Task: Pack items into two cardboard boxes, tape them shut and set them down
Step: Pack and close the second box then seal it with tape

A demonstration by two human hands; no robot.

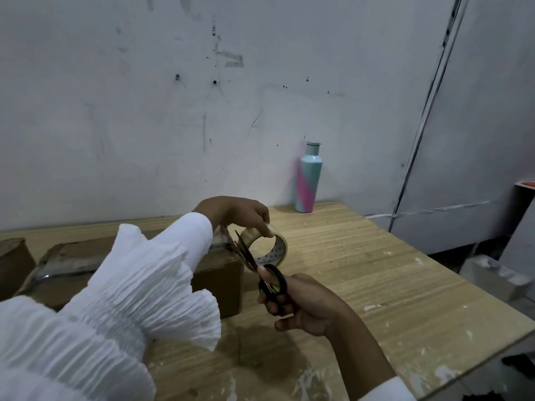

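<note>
My left hand (237,212) holds a roll of clear brown packing tape (267,247) just above the right end of a closed cardboard box (220,282). A strip of tape runs from the roll down to the box top. My right hand (301,302) grips black-handled scissors (260,273), blades parted around that strip beside the roll. My white ruffled sleeve hides much of the box. A second cardboard box (13,261) sits at the far left, partly cut off by the frame edge.
A teal and pink bottle (308,178) stands upright at the back of the wooden table (376,279), against the white wall. The table's right edge drops to a floor with grey clutter (498,273).
</note>
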